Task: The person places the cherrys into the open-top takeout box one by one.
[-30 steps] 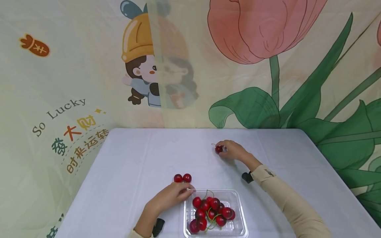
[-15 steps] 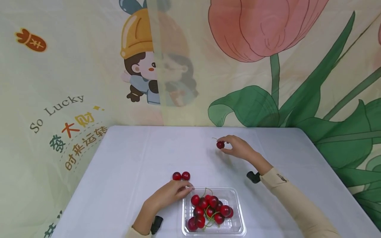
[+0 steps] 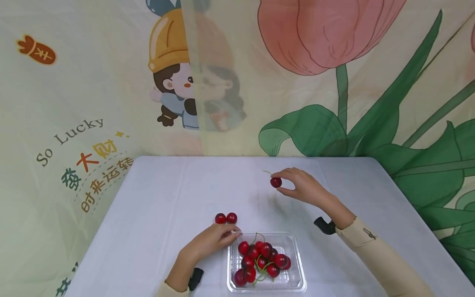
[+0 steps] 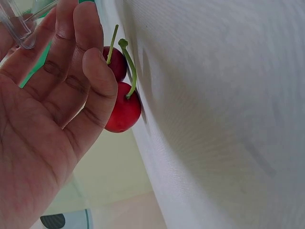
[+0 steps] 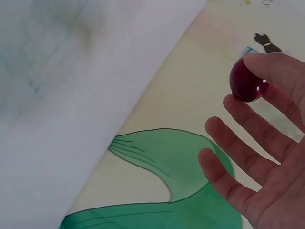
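Observation:
My right hand (image 3: 305, 185) pinches a dark red cherry (image 3: 276, 182) between thumb and fingertip above the far part of the table, its thin stem pointing left. In the right wrist view the cherry (image 5: 245, 80) is at the fingertips, and the other fingers are spread. My left hand (image 3: 211, 241) grips the far left corner of a clear plastic container (image 3: 302, 276) with thumb and fingertips; that corner (image 4: 21, 28) shows at the top of the left wrist view. Several red cherries (image 3: 249, 274), some with green stems, lie in the container.
Two more cherries (image 3: 231, 218) sit side by side on the white-covered table (image 3: 156, 206), just beyond the left hand. In the left wrist view, the nearer one (image 4: 125, 112) shows a green stem beside the little finger. A printed cloth (image 3: 230, 82) hangs behind the table.
The right hand has lifted the cherry from near the tabletop and drawn back slightly to the right. The left hand keeps its place at the container, and the head view has shifted slightly.

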